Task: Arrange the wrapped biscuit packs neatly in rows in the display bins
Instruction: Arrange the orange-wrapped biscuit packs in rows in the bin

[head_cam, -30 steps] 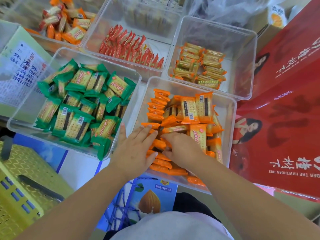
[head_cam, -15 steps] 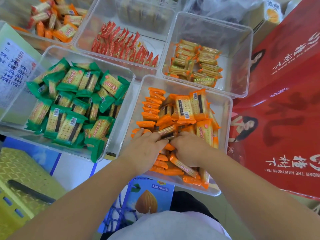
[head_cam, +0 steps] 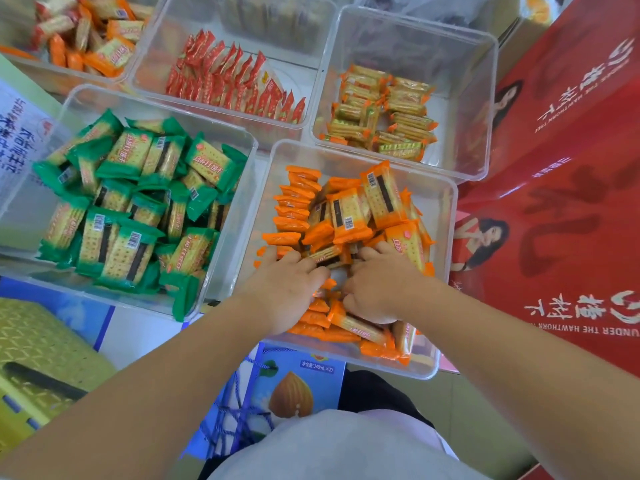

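Note:
A clear bin [head_cam: 446, 258] in front of me holds orange biscuit packs [head_cam: 349, 216]. Along its left side a row of packs [head_cam: 294, 202] stands on edge; the others lie in a loose heap. Both hands are down in the near half of the bin. My left hand [head_cam: 287, 289] curls its fingers over packs at the near end of the row. My right hand [head_cam: 381, 289] curls round packs in the heap, close beside the left. One pack [head_cam: 327, 255] lies across between the two sets of fingertips. Which packs each palm covers is hidden.
To the left, a clear bin [head_cam: 246, 188] is heaped with green packs [head_cam: 138, 188]. Behind are bins of red packs [head_cam: 235, 81] and gold packs [head_cam: 381, 112]. A red box [head_cam: 554, 202] stands at right, a yellow basket [head_cam: 41, 358] at lower left, a blue carton [head_cam: 294, 386] below.
My left hand went from lying flat on the packs to curled fingers. Both hands shifted slightly forward into the heap and closer together. The camera view shifted a little.

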Tool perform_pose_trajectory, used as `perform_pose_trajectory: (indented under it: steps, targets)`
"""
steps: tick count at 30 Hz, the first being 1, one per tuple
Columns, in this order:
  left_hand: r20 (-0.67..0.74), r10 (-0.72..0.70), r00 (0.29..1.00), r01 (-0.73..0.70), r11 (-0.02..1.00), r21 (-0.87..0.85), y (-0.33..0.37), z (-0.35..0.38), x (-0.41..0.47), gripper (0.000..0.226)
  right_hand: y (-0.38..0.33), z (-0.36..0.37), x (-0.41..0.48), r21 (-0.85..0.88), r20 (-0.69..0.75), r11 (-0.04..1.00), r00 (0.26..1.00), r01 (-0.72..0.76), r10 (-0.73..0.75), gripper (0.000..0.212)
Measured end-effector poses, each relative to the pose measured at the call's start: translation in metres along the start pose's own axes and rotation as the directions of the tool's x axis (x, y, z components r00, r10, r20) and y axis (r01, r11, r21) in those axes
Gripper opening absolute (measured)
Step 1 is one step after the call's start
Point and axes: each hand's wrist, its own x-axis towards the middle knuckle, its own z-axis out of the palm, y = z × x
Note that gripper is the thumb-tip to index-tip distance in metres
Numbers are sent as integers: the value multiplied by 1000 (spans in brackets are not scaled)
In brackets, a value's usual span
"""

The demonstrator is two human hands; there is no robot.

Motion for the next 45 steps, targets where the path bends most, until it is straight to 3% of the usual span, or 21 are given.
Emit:
perform_pose_trajectory:
  steps: [4,8,10,13,17,21,23,27,32,40,45]
  targets:
    - [-36,-98,995,98,995,-13,20,4,0,39,-2,-5,5,207,-244,975,961,-81,132,37]
    - [-24,-138,990,135,987,-87,30,1,-5,61,-4,-10,14,316,-295,935,920,-161,258,20]
    - [-37,-126,991,119,983,-141,23,-2,-9,56,-8,-9,17,352,-317,918,899,-186,303,16]
    - [-47,-101,994,90,978,-191,11,-3,-15,47,-11,-9,22,491,-218,845,910,-210,353,16]
    - [-57,-92,994,83,988,-133,8,-4,-18,49,-6,-20,32,784,-13,587,940,-201,340,11]
    - [-44,-94,995,92,995,-37,2,-4,-16,54,-9,-22,34,832,0,509,919,-219,395,17]
    - [-56,-105,993,101,992,-71,1,-3,-18,51,-15,-18,34,823,-12,506,881,-260,473,17]
    - [-57,-107,993,99,986,-133,-1,-1,-21,50,-27,-9,38,901,-66,373,782,-220,620,20]
    - [-83,-113,990,96,977,-188,0,-1,-25,50,-29,0,40,965,-44,221,748,-139,662,19]
    - [-98,-142,985,116,965,-237,-1,1,-25,53,-27,6,24,956,-177,287,680,-51,711,33]
    - [-117,-148,982,113,958,-264,-1,1,-26,45,-19,3,7,942,-227,334,691,-22,686,41]
